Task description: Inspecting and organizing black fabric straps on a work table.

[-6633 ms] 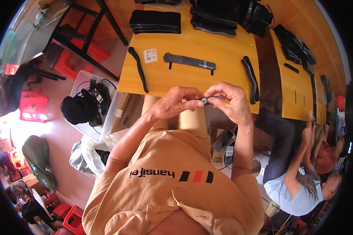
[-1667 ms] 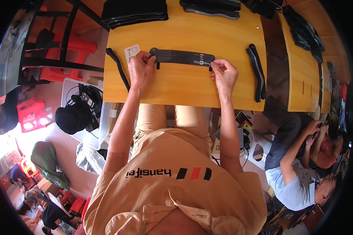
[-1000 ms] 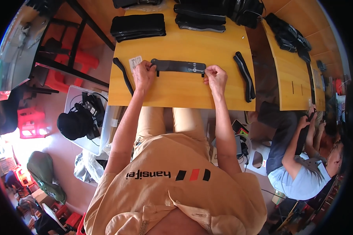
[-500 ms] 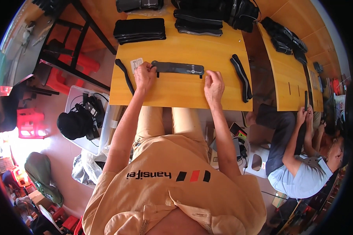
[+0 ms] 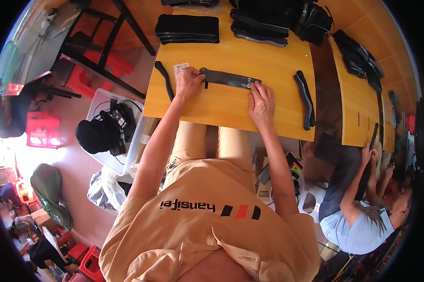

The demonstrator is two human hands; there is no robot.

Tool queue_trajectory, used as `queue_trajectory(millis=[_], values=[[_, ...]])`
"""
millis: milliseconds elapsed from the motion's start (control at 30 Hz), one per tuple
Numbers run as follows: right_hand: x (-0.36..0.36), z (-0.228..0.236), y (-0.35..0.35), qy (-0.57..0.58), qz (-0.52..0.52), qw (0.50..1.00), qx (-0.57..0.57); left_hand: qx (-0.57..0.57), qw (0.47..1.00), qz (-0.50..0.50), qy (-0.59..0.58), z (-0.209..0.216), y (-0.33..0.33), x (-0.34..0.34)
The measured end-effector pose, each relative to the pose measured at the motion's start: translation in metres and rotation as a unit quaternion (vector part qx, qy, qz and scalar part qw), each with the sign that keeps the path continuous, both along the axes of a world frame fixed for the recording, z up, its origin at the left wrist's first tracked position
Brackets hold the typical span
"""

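A flat black strap (image 5: 227,78) with pale printing near its right end lies across the wooden table in front of me. My left hand (image 5: 189,84) pinches its left end between thumb and fingers. At the other end, my right hand (image 5: 262,104) has its fingertips closed over the strap and covers its tip. A white printed label (image 5: 181,67) shows just behind my left hand; whether the hand touches it, I cannot tell. One short black tab sticks out below the strap beside my left fingers.
Narrow black straps lie at the table's left (image 5: 164,81) and right (image 5: 305,100). Folded black stacks (image 5: 187,29) (image 5: 260,27) fill the far side. A clear bin (image 5: 109,162) with black items stands left on the floor. At right, a co-worker (image 5: 357,221) handles a dark strip by another table (image 5: 357,98).
My right hand has moved in from beside the strap onto its right end. My left hand stays at the left end. The whole view has shifted and tilted slightly.
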State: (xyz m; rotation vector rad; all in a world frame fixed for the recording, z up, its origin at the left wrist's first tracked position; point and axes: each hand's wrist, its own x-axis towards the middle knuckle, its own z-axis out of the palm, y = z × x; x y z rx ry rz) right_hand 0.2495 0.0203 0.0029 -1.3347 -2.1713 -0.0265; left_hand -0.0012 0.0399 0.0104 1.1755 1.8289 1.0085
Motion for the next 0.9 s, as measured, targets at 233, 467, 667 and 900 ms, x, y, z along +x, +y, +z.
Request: queue_trajectory(millis=[233, 467, 667, 900], values=[[-0.001, -0.004, 0.0, -0.01, -0.003, 1.0, -0.001, -0.004, 0.983, 0.028, 0.182, -0.001, -0.003, -0.008], [0.002, -0.009, 0.002, -0.013, -0.006, 1.0, -0.009, 0.031, 0.967, 0.044, 0.251, 0.026, -0.011, 0.013], [-0.006, 0.007, -0.003, 0.027, 0.01, 0.999, -0.033, 0.212, 0.853, -0.193, 0.436, 0.005, -0.03, 0.061], [-0.023, -0.007, -0.007, -0.075, 0.036, 0.993, -0.089, 0.179, 0.853, -0.267, 0.41, -0.013, -0.031, 0.057]])
